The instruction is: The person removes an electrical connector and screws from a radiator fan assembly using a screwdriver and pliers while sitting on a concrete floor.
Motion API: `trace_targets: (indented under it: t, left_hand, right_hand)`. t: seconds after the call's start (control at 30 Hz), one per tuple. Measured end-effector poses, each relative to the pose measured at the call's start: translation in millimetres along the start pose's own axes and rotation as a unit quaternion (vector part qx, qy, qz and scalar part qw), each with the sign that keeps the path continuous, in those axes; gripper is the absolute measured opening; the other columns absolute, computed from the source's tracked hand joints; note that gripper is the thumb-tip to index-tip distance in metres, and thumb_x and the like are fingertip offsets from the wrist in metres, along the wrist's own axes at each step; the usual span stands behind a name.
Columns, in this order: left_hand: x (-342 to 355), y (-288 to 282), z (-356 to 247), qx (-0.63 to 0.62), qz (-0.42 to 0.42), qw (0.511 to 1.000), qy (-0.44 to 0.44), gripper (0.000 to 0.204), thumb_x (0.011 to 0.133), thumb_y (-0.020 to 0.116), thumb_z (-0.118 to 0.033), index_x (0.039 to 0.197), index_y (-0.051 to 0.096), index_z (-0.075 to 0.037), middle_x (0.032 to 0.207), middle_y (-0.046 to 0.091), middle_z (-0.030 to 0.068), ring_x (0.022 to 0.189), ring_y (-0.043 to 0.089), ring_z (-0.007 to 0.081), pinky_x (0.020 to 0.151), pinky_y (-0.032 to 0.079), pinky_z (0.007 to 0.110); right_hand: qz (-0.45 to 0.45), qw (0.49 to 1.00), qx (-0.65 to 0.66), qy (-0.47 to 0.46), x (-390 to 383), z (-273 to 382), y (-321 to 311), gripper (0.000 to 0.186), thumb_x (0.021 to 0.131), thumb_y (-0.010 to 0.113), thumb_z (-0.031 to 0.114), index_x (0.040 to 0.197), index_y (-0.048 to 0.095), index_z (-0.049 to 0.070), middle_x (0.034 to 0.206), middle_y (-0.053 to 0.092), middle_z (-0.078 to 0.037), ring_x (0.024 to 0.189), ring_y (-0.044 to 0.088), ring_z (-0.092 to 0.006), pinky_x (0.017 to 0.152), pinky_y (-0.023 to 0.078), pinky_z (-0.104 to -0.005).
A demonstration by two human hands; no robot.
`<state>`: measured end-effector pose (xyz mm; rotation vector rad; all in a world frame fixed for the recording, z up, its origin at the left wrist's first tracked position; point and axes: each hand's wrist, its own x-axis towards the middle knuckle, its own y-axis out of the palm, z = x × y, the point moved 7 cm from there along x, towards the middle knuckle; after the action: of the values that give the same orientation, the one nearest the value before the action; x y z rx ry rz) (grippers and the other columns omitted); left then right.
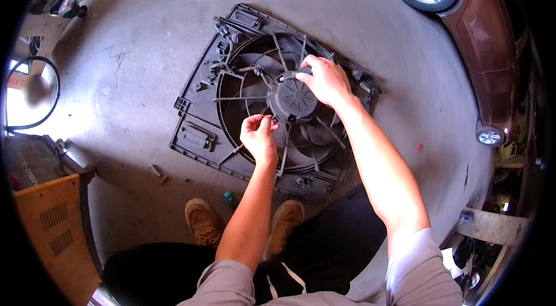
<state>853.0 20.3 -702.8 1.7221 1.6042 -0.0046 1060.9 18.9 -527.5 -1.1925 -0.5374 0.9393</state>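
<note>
I have one fan [296, 110] flat on the floor [145, 45], its one round hub [291, 96] facing up, its frame [200, 85] too square to show a long axis. My right grip [329, 81] pinches one dark piece [304, 71] at the hub; my left grip [259, 137], fingertips pressed together, sits just beside. Farther out: two shoes [202, 222], one brown car [486, 34].

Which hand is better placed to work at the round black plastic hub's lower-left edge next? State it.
Left hand, likely: it sits beside that edge; the right hand is across the hub, seemingly holding a dark object.
</note>
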Motion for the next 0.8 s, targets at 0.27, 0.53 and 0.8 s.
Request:
trace_targets:
  t: [0.27,0.53,0.8]
  left_hand:
    - [22,-27,-37,-0.042,-0.063,0.997,0.015,0.005,0.099,0.058,0.001,0.1,0.063,0.001,0.084,0.064,0.0062,0.067,0.06,0.0121,0.059,0.056,0.026]
    - [27,-51,-56,-0.027,-0.121,0.992,0.021,0.017,0.1,0.069,-0.013,0.087,0.066,-0.003,0.078,0.064,0.003,0.059,0.056,0.0083,0.05,0.05,0.024]
    - [20,-9,-141,-0.031,-0.12,0.992,-0.001,0.018,0.097,0.065,-0.014,0.082,0.062,-0.006,0.068,0.055,-0.0008,0.051,0.047,0.0069,0.044,0.038,0.023]
  right_hand:
    - [0.164,0.954,0.188,0.166,43,-1,19,0.029,0.093,0.077,0.023,0.106,0.067,-0.002,0.089,0.073,-0.016,0.069,0.068,-0.0202,0.058,0.055,-0.0368]
    - [0.208,0.974,-0.008,0.092,48,31,11,0.033,0.083,0.086,0.027,0.095,0.073,-0.001,0.073,0.072,-0.014,0.066,0.071,-0.0236,0.059,0.056,-0.0417]
    - [0.215,0.909,-0.296,-0.2,43,71,2,0.055,0.09,0.074,0.055,0.106,0.074,0.002,0.099,0.077,-0.022,0.103,0.073,-0.04,0.091,0.057,-0.0503]
